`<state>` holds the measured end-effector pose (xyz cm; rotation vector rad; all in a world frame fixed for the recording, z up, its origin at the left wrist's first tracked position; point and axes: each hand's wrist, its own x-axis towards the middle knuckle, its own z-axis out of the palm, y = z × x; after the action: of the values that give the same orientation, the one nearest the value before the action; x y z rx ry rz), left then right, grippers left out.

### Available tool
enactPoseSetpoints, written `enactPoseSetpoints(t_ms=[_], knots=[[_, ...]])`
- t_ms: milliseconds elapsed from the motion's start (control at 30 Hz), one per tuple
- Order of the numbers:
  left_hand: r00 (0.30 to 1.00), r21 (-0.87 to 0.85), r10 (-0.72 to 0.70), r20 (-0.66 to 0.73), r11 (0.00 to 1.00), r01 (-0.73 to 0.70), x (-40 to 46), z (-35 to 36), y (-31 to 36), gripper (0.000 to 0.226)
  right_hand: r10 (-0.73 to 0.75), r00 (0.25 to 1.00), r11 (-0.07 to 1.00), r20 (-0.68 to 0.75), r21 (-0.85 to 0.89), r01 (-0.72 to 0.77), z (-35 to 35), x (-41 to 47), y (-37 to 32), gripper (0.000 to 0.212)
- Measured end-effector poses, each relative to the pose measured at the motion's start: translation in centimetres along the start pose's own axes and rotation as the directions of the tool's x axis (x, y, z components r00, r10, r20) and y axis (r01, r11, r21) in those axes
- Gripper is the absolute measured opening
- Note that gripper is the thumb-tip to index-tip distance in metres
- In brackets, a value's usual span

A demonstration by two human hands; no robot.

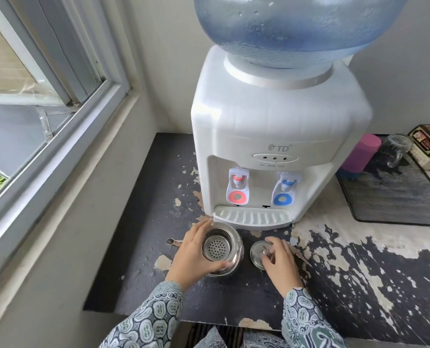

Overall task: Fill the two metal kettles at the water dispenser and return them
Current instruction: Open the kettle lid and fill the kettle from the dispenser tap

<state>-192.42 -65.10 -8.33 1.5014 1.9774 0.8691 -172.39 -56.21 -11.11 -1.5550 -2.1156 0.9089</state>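
Kettle [222,249], metal, lid off with its perforated strainer showing, stands on the worktop [359,272] just in front of the water dispenser [264,146] drip tray [252,217]. Left hand [196,254] grips the kettle body, spout [172,242] pointing left. Right hand [278,259] holds the glass lid [257,252] by its knob, on the worktop just right of the kettle.

Two bare hands, left hand [193,254] and right hand [280,262], no rings, watch or gloves visible. Long sleeves to the wrist on both arms: left sleeve [148,320], right sleeve [309,320]. Fabric grey-green, batik-like print of rounded pale ovals with dark navy outlines and small dotted rings. Cuffs plain-edged, loose. Same printed cloth shows at the lower frame edge between the arms.
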Motion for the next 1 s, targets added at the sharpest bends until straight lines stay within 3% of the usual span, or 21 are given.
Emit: enactPoseSetpoints(t_ms=[100, 233, 300, 367, 700, 833, 1000], knots=[[0.998, 0.072, 0.058, -0.025, 0.996, -0.056, -0.5, -0.3, -0.6, 0.111, -0.034, 0.999, 0.998, -0.027, 0.055, 0.035, 0.3, -0.5, -1.9, 0.027], [0.995, 0.352, 0.103, 0.017, 0.93, -0.102, -1.8, -0.4, -1.4, 0.127, -0.049, 0.987, 0.998, 0.155, 0.039, 0.044, 1.7, -1.3, -3.1, 0.065], [0.998, 0.416, 0.052, 0.045, 0.907, -0.066, -2.0, -0.3, -1.8, 0.129, -0.023, 0.98, 0.998, 0.199, 0.065, 0.01, 2.1, -1.6, -3.1, 0.051], [0.999, 0.412, 0.019, 0.038, 0.911, -0.033, -1.9, -0.1, -1.7, 0.126, -0.018, 0.98, 0.992, 0.198, 0.126, -0.007, 2.2, -1.8, -3.2, 0.043], [0.991, 0.323, 0.105, -0.079, 0.944, -0.074, 2.1, -1.0, 2.5, 0.116, 0.01, 0.997, 0.902, 0.075, 0.431, -0.041, -1.1, -0.1, -5.0, 0.062], [0.997, 0.318, 0.056, -0.047, 0.947, -0.038, 4.0, -1.5, 3.3, 0.119, 0.02, 0.994, 0.895, 0.104, 0.442, -0.064, -2.3, 1.7, -5.9, 0.04], [0.999, 0.292, 0.005, -0.038, 0.956, 0.006, 5.3, -1.8, 4.3, 0.118, 0.015, 0.991, 0.905, 0.135, 0.419, -0.071, -3.0, 2.8, -7.0, 0.043]])
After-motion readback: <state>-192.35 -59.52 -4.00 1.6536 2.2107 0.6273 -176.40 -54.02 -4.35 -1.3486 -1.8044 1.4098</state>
